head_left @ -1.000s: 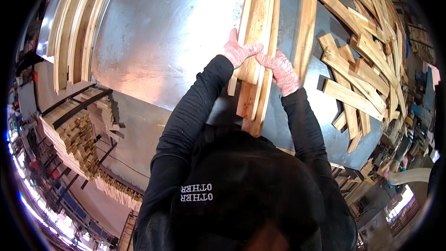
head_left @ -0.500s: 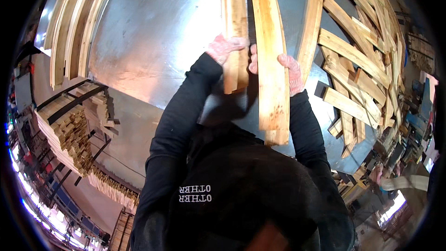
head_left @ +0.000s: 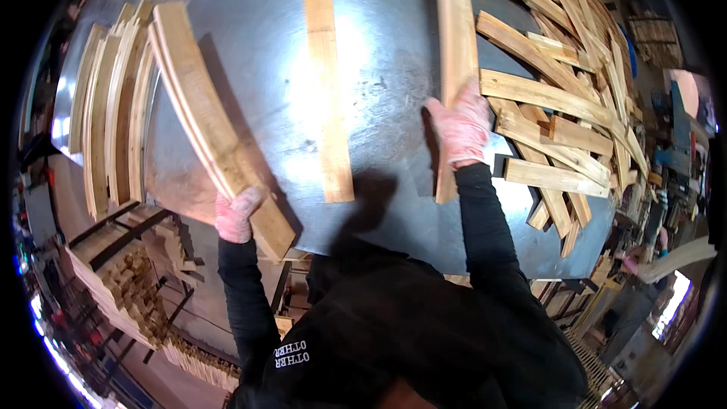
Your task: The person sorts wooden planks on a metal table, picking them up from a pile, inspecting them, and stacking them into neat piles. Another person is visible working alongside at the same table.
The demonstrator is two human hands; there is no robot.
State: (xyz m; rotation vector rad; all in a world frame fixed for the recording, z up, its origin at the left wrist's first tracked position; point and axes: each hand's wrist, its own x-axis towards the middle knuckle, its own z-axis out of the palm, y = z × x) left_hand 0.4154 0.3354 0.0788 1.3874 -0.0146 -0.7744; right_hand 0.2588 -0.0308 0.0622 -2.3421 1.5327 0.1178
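My left hand (head_left: 238, 214), in a pinkish-white knit glove, is closed round the near end of some stacked wooden boards (head_left: 198, 110) at the left of the metal table (head_left: 250, 38). The stack slants away toward the far left, its near end by the table's front edge. My right hand (head_left: 460, 129), gloved alike, grips another wooden board (head_left: 455, 38) across its width, thumb on the left side; its palm hides part of the wood. Between my hands a single board (head_left: 328, 91) lies lengthwise on the metal, touched by neither.
A jumbled heap of boards (head_left: 564, 95) covers the table's right side. Several boards stand in a row (head_left: 113, 113) along the left edge. Below, on the left, a rack holds stacked wood (head_left: 129, 288). Further right is a pale curved piece (head_left: 678, 261).
My hands have moved apart from the middle. The left has carried boards to the left; the right is further right on a board. A single board now lies between them.
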